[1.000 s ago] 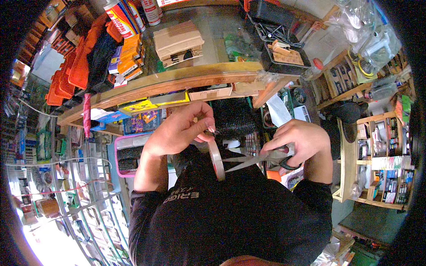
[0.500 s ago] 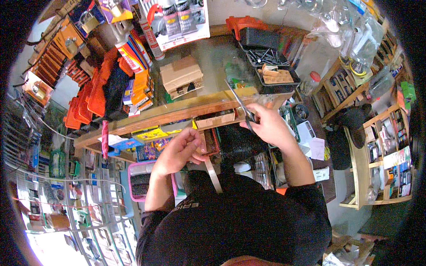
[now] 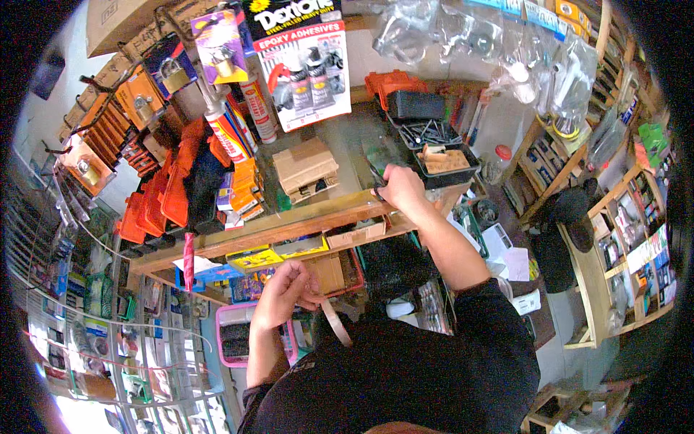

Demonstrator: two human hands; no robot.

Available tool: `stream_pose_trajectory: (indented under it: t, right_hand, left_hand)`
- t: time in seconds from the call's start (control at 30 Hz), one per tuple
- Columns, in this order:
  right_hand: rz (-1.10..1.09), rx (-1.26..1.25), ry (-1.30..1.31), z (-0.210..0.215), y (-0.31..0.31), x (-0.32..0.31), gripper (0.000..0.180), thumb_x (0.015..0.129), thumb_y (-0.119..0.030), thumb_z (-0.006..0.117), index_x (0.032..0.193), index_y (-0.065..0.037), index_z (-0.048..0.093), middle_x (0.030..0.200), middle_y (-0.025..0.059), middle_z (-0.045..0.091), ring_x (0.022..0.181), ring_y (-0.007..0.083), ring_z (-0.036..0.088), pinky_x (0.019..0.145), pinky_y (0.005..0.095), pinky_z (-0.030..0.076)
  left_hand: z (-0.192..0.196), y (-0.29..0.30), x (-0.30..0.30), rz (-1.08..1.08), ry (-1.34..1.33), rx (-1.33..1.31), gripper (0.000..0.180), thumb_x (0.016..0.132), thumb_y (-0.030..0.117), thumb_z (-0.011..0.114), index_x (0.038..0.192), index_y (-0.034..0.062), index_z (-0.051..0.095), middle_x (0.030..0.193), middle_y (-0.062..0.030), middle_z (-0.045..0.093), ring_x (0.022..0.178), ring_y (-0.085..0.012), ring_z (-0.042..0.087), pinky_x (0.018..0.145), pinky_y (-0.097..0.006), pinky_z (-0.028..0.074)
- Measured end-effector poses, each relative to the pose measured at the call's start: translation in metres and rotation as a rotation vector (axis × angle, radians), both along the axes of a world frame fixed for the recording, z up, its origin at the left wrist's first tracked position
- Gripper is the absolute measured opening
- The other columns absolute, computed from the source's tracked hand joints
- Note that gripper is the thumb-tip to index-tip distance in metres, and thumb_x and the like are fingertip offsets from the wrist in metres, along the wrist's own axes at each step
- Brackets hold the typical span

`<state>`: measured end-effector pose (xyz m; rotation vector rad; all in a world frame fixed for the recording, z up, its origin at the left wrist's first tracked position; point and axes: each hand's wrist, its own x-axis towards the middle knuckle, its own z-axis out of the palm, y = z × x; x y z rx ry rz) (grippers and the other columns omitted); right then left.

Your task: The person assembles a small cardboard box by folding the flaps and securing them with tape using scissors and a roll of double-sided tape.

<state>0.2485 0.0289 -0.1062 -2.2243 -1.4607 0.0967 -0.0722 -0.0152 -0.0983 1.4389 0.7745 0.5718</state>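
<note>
My left hand (image 3: pixel 280 295) is closed, its fingertips pinching one end of a thin beige strip (image 3: pixel 335 324) that hangs down toward my dark shirt. Farther forward and to the right, my right hand (image 3: pixel 402 188) is wrapped round a pair of scissors (image 3: pixel 377 192) at the wooden front edge of the counter. Only part of the dark handle and blades shows; my fingers hide the rest. Left of the scissors, on the counter top, lies a small cardboard box (image 3: pixel 305 168). Close beyond my right hand sits a black tray (image 3: pixel 463 176) holding brown pieces.
A wooden rail (image 3: pixel 289 222) runs along the counter front, with open drawers and yellow boxes below it. Orange-lidded bins (image 3: pixel 173 189) stand at the left. A blister pack (image 3: pixel 311 87) hangs ahead, plastic bags (image 3: pixel 470 40) at upper right. A pink-rimmed basket (image 3: pixel 225 336) is beside my left forearm.
My right hand has moved forward and left with the scissors, onto the counter edge. My left hand still pinches the strip, now lower and farther left in view. The view has tilted up.
</note>
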Motion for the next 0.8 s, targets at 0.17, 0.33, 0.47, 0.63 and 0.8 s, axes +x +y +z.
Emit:
stream_pose_trajectory:
  t: [0.17, 0.33, 0.47, 0.63, 0.8]
  right_hand:
    - [0.127, -0.123, -0.05, -0.004, 0.018, 0.024, 0.042, 0.062, -0.033, 0.081, 0.087, -0.004, 0.064, 0.081, 0.0183, 0.066, 0.078, 0.033, 0.064, 0.072, 0.0414, 0.051]
    - [0.128, -0.375, 0.069, 0.025, 0.023, 0.004, 0.037, 0.069, -0.027, 0.077, 0.091, -0.001, 0.063, 0.075, 0.0141, 0.065, 0.069, 0.0253, 0.065, 0.063, 0.0366, 0.051]
    - [0.141, -0.061, -0.083, 0.009, 0.005, -0.002, 0.028, 0.076, -0.023, 0.073, 0.09, -0.001, 0.062, 0.066, 0.0099, 0.062, 0.063, 0.0175, 0.062, 0.057, 0.0318, 0.049]
    - [0.537, 0.144, 0.639, 0.021, -0.085, -0.105, 0.02, 0.082, -0.022, 0.069, 0.092, -0.005, 0.064, 0.076, 0.0045, 0.063, 0.063, 0.0142, 0.058, 0.059, 0.0258, 0.046]
    - [0.823, -0.064, 0.802, 0.007, -0.138, -0.168, 0.019, 0.08, -0.015, 0.072, 0.094, -0.004, 0.064, 0.083, 0.0044, 0.062, 0.07, 0.0123, 0.058, 0.062, 0.0266, 0.047]
  left_hand:
    - [-0.011, 0.014, -0.013, -0.02, -0.057, -0.072, 0.012, 0.098, 0.017, 0.043, 0.101, 0.0053, 0.044, 0.086, -0.0094, 0.059, 0.069, -0.0232, 0.066, 0.053, -0.032, 0.057]
    - [-0.006, 0.031, -0.028, -0.087, -0.081, -0.079, 0.013, 0.098, 0.016, 0.042, 0.104, 0.0037, 0.042, 0.087, -0.0086, 0.06, 0.074, -0.0223, 0.067, 0.056, -0.029, 0.057]
    - [-0.006, 0.043, -0.03, -0.139, -0.109, -0.071, 0.013, 0.099, 0.015, 0.041, 0.103, 0.0032, 0.042, 0.088, -0.0083, 0.059, 0.073, -0.0218, 0.067, 0.056, -0.029, 0.057]
    - [-0.018, 0.049, -0.04, -0.047, -0.162, -0.178, 0.014, 0.099, 0.016, 0.04, 0.105, 0.0035, 0.04, 0.093, -0.0086, 0.057, 0.073, -0.0215, 0.067, 0.055, -0.029, 0.057]
    - [-0.025, 0.047, -0.028, -0.052, -0.137, -0.157, 0.017, 0.099, 0.019, 0.041, 0.105, 0.0033, 0.039, 0.093, -0.0082, 0.055, 0.072, -0.0216, 0.067, 0.051, -0.026, 0.055]
